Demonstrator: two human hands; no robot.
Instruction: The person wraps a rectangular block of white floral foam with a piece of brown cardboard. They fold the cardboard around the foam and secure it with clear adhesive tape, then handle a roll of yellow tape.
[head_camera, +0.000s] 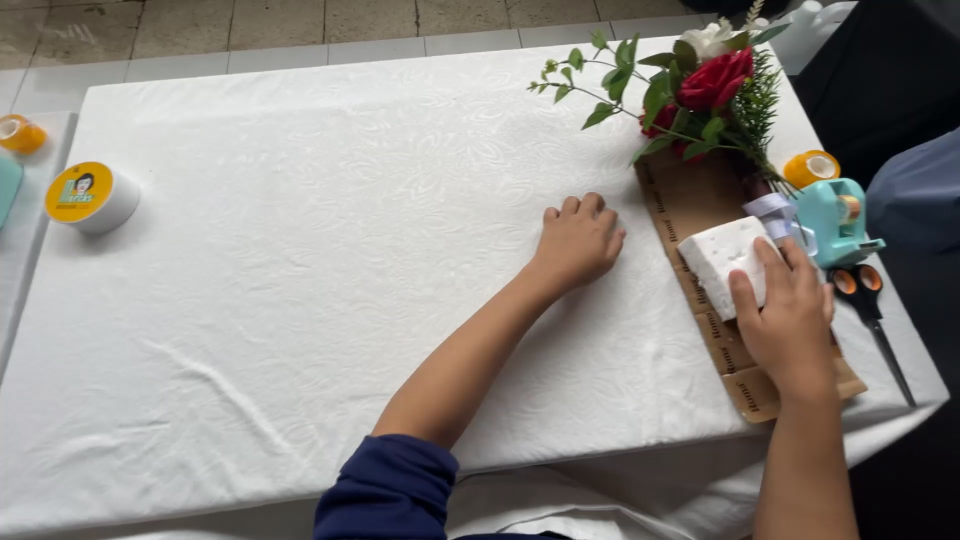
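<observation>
Right hand is grasping a white foam block, fingers over its near edge, block sitting on a strip of brown kraft paper with printed edging at the table's right side. Left hand is lying palm-down on the white tablecloth, fingers curled, holding nothing. Bouquet of red roses, 1 white bloom and greenery is lying at the paper's far end. Teal tape dispenser is sitting just beside the block, orange tape roll behind it. Orange-handled scissors are lying near the right edge. Far left: round white tub with a yellow lid label, plus another orange roll.
</observation>
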